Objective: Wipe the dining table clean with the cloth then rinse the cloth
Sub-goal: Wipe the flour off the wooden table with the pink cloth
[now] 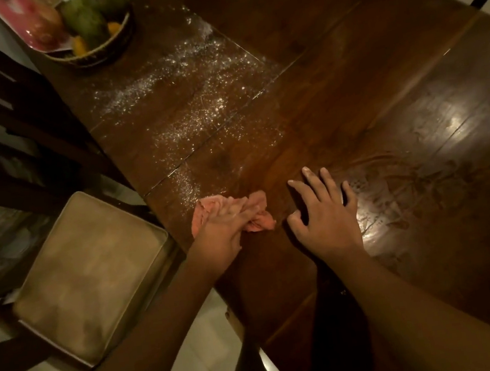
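Note:
A crumpled pink cloth lies on the dark wooden dining table near its left edge. My left hand presses down on the cloth and grips it. Beyond the cloth, white powder is scattered across the table's left half in streaks that reach toward the far end. My right hand rests flat on the bare wood just right of the cloth, fingers spread, holding nothing. The wood to its right shines with wet smear marks.
A woven basket of green and orange fruit stands at the table's far left corner, next to a pink tray. A cushioned chair stands against the table's left edge. Pale floor tiles show below.

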